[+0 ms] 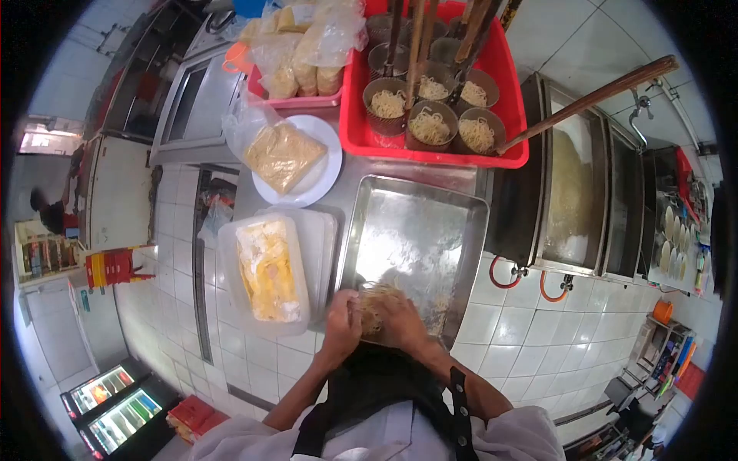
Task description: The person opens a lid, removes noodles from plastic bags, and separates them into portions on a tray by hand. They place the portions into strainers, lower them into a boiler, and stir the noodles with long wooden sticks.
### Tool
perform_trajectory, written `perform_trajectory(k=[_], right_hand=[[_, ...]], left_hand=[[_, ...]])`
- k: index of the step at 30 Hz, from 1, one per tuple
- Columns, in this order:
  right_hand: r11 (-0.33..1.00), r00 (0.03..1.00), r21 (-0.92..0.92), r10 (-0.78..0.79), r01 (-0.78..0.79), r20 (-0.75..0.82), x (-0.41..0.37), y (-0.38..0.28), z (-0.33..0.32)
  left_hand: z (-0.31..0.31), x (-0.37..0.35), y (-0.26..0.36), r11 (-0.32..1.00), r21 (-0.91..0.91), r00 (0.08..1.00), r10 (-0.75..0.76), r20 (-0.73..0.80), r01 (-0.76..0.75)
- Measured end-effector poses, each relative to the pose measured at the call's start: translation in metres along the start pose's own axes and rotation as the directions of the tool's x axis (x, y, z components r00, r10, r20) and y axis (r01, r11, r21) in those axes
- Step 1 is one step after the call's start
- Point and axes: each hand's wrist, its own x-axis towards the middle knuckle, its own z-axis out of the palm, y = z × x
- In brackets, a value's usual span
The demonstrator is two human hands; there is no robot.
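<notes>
A bundle of thin pale noodles [371, 320] is between my hands at the near end of a shallow metal tray [419, 207]. My left hand [343, 316], fingers curled closed, grips the bundle's left side by the tray rim. My right hand [403, 319] is closed over the right side of the bundle, with its fingertips partly hidden and slightly blurred. A few loose strands [440, 306] lie in the tray to the right. Left of the tray, a plastic container [224, 265] holds yellow, flour-dusted sheets [269, 265].
Behind the tray, a red basin [515, 157] holds several long-handled strainers with noodles [430, 127]. One wooden handle [600, 100] juts right over a metal cooker [573, 169]. A bagged block [284, 157] rests on a white plate [332, 157]. Bagged goods [300, 58] fill a pink tray.
</notes>
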Motion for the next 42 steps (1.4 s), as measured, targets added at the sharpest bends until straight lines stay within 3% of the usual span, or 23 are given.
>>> perform_trajectory(k=[3,5,7,9,13,14,15,17,21,23,25,27,29,30,32,33,35,36,37,39,40,41,42], right_hand=[[0.984,0.984,0.040,0.174,-0.173,-0.027,-0.010,-0.003,-0.021],[0.947,0.904,-0.152,0.210,-0.283,-0.373,0.007,-0.038,-0.078],[0.837,0.924,-0.463,0.118,-0.290,-0.365,0.005,0.016,-0.035],[0.929,0.856,-0.167,0.221,-0.331,-0.467,0.013,-0.005,-0.081],[0.978,0.609,-0.015,0.118,-0.208,-0.784,0.019,-0.054,-0.158],[0.979,0.552,-0.107,0.008,-0.176,-0.834,0.022,-0.050,-0.153],[0.975,0.552,-0.113,0.012,-0.192,-0.834,0.022,-0.027,-0.133],[0.909,0.935,-0.372,0.052,-0.190,-0.350,0.024,0.010,-0.099],[0.932,0.793,-0.245,0.069,-0.268,-0.605,0.022,-0.016,-0.130],[0.981,0.746,0.016,0.156,-0.192,-0.648,0.028,-0.067,-0.178],[0.982,0.730,-0.008,0.135,-0.189,-0.671,0.027,-0.099,-0.208],[0.983,0.557,0.146,0.182,-0.109,-0.810,0.025,-0.125,-0.223],[0.983,0.569,0.092,0.167,-0.158,-0.806,0.022,-0.120,-0.220],[0.979,0.591,0.044,0.155,-0.199,-0.791,0.020,-0.116,-0.217],[0.975,0.636,0.100,0.206,-0.199,-0.744,0.015,-0.107,-0.210],[0.968,0.685,0.159,0.249,-0.194,-0.684,0.014,-0.108,-0.209],[0.920,0.606,0.276,0.391,-0.278,-0.693,0.007,-0.121,-0.224],[0.939,0.556,0.290,0.345,-0.187,-0.757,0.005,-0.127,-0.230],[0.954,0.491,0.287,0.294,-0.091,-0.820,0.004,-0.129,-0.234],[0.941,0.535,0.315,0.330,-0.122,-0.778,-0.002,-0.118,-0.229],[0.971,0.713,0.019,0.187,-0.237,-0.676,-0.007,-0.098,-0.215],[0.919,0.864,-0.294,0.090,-0.264,-0.496,-0.009,-0.078,-0.198],[0.938,0.906,-0.257,0.115,-0.235,-0.408,-0.008,-0.059,-0.177]], left_hand=[[-0.016,-0.014,-0.007,0.992,-0.077,0.990,-0.090,0.105,0.098],[-0.022,-0.006,0.001,0.990,-0.142,0.989,0.006,0.150,0.015],[-0.012,0.000,-0.006,0.983,-0.182,0.991,0.017,0.134,0.008],[-0.015,0.017,0.004,0.983,-0.182,0.983,0.039,0.179,-0.006],[-0.007,0.041,0.004,0.971,-0.209,0.974,0.155,0.163,-0.119],[-0.004,0.052,0.005,0.967,-0.220,0.972,0.167,0.167,-0.128],[-0.002,0.056,0.008,0.964,-0.215,0.970,0.191,0.147,-0.157],[0.002,0.060,0.015,0.955,-0.221,0.964,0.229,0.135,-0.196],[0.007,0.076,0.023,0.931,-0.194,0.946,0.321,0.044,-0.307],[0.019,0.092,0.040,0.808,-0.143,0.813,0.582,0.033,-0.572],[0.057,0.103,0.023,0.807,-0.129,0.803,0.589,0.090,-0.577],[0.061,0.102,0.024,0.806,-0.112,0.792,0.592,0.148,-0.582],[0.056,0.102,0.030,0.736,-0.676,0.845,0.384,0.373,-0.036],[0.045,0.097,0.042,0.733,-0.679,0.838,0.392,0.379,-0.035],[0.025,0.084,0.057,0.515,-0.821,0.820,0.340,0.460,0.246],[0.027,0.083,0.052,0.514,-0.820,0.818,0.338,0.465,0.253],[0.039,0.089,0.029,0.679,-0.702,0.855,0.218,0.471,0.214],[0.039,0.089,0.015,0.756,-0.562,0.830,0.045,0.556,0.335],[0.040,0.089,0.003,0.760,-0.559,0.826,0.052,0.561,0.332],[0.038,0.085,-0.005,0.854,-0.520,0.864,0.239,0.443,0.030],[0.039,0.080,-0.006,0.854,-0.519,0.861,0.236,0.451,0.038],[0.038,0.075,-0.005,0.793,-0.597,0.879,0.367,0.303,-0.126],[0.036,0.072,-0.003,0.708,-0.643,0.864,0.484,0.140,-0.293]])
